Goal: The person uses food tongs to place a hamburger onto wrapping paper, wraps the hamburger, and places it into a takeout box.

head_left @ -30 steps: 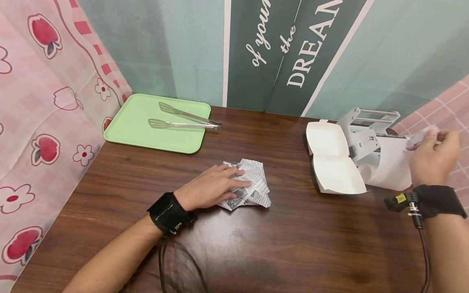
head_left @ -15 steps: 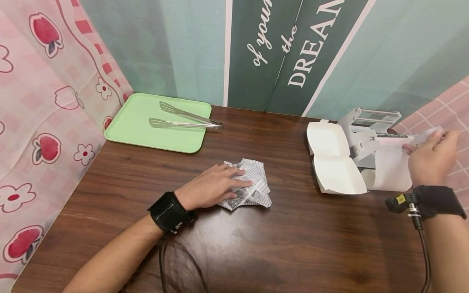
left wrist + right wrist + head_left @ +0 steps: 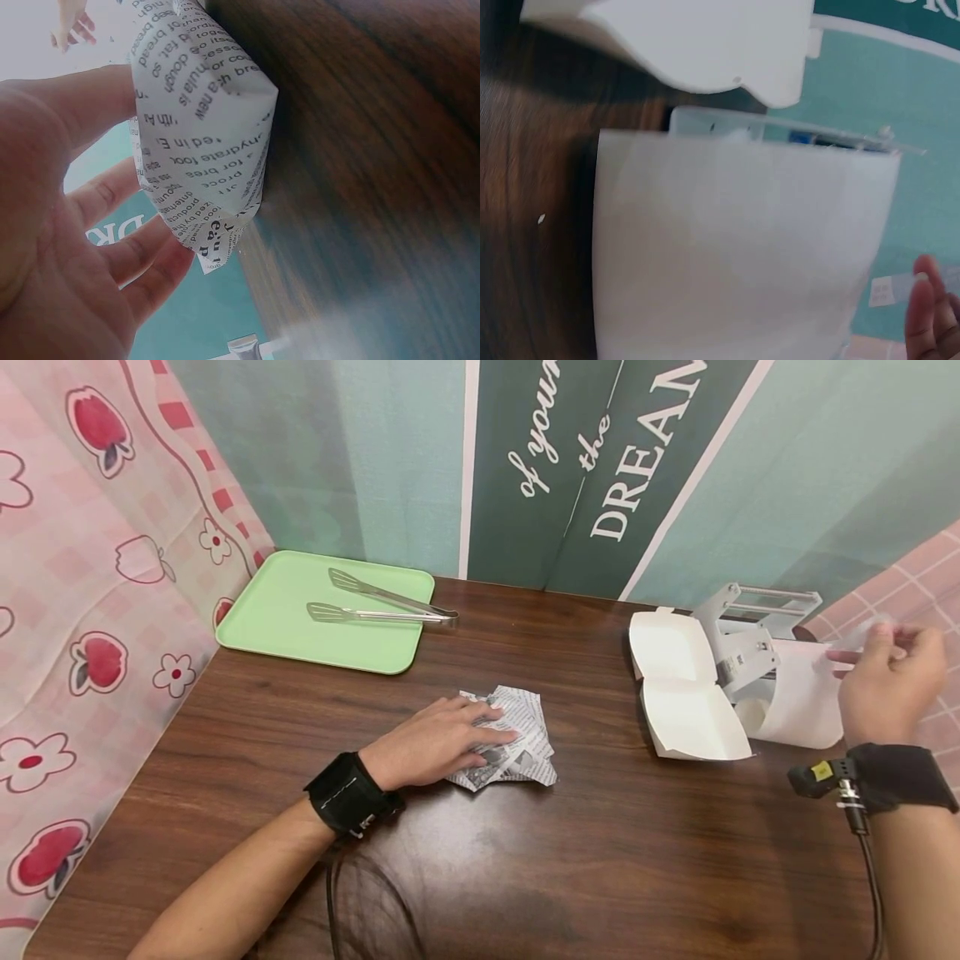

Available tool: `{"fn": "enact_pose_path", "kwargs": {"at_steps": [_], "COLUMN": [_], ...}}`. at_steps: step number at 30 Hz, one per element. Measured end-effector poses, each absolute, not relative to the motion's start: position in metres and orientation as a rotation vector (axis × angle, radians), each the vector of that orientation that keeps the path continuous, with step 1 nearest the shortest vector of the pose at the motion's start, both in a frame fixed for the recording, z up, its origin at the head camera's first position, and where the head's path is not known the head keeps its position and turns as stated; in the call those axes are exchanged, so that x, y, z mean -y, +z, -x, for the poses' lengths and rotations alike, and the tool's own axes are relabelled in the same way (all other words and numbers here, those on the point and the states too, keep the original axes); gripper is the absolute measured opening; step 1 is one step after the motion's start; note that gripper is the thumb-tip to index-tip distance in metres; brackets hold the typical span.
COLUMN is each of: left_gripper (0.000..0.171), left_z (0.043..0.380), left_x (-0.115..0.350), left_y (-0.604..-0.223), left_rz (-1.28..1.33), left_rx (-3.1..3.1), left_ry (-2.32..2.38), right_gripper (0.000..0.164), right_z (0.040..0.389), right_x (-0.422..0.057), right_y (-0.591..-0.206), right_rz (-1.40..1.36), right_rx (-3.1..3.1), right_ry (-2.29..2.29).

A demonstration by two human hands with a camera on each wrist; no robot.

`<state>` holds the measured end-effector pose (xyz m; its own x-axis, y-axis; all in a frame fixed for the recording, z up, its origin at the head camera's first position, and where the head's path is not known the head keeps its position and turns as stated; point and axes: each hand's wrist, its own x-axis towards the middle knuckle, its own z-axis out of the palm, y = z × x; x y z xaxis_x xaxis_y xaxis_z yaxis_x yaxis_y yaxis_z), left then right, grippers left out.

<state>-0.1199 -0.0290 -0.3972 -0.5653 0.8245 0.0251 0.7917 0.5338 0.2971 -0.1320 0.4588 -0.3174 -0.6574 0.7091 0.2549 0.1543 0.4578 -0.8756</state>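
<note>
My left hand (image 3: 431, 743) rests with fingers spread on a folded packet of newsprint-patterned paper (image 3: 521, 735). In the left wrist view its thumb and fingers lie along the side of the printed paper (image 3: 202, 142); anything inside is hidden. At the far right, my right hand (image 3: 892, 681) pinches a small see-through strip, seen in the right wrist view as a clear sticker (image 3: 892, 290) with a whitish printed end. Beside that hand stands a label dispenser (image 3: 750, 656), its wide white paper (image 3: 806, 702) hanging down in front.
An open white takeaway box (image 3: 693, 718) stands left of the dispenser. At the back left is a green tray (image 3: 300, 647) with metal tongs (image 3: 390, 610) lying across it. Curtains (image 3: 375, 468) close off the back and sides of the wooden table (image 3: 600, 860). Cables trail from both wrists.
My right hand has come slightly away from the dispenser with the clear sticker between its fingers, and the dispenser's front part has shifted. The left hand has stayed on the paper packet.
</note>
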Motion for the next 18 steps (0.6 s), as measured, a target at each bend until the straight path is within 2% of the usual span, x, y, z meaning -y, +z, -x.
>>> {"fn": "enact_pose_path", "kwargs": {"at_steps": [8,13,18], "left_gripper": [0.049,0.048,0.049], "left_z": [0.119,0.119,0.120], "left_x": [0.029,0.029,0.029], "left_y": [-0.398,-0.398,-0.398], "left_rz": [-1.426,-1.456,-1.459], "left_rx": [-2.652,-2.664,-2.666], "left_ry": [0.406,0.365,0.364], "right_gripper": [0.025,0.022,0.017], "right_z": [0.128,0.132,0.130], "right_x": [-0.428,-0.414,-0.396], "right_y": [-0.310,-0.311,-0.310], "right_rz": [0.489,0.302,0.245], "right_rx": [2.038,2.037,2.055], "right_ry": [1.061,1.099,1.201]}}
